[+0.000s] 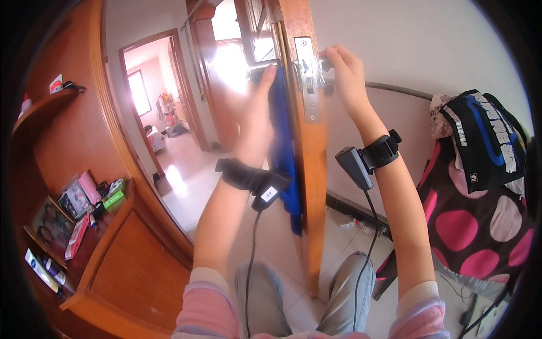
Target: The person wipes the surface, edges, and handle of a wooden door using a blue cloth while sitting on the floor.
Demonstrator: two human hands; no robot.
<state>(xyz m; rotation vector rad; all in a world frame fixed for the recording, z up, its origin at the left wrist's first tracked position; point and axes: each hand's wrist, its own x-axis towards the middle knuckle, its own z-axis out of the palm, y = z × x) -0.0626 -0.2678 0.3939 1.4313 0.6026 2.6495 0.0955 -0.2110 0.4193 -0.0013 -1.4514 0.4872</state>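
A wooden door [313,178] stands edge-on before me, with a metal lock faceplate [312,101] set in its edge. My left hand [256,110], partly blurred, is around the lever handle [263,64] on the door's left face, its thumb on top. Just beside that hand, a blue cloth [284,140] hangs down along the same face. On the other face, my right hand [349,76] grips the opposite door handle [327,64] between thumb and fingers. Each wrist wears a black strap with a small cabled device.
At left, a wooden cabinet [131,262] holds framed photos, tubes and small items. Right of the door, a chair or stand is draped with a polka-dot cloth [461,229] and a black printed bag [487,135]. A doorway [159,101] opens onto another room.
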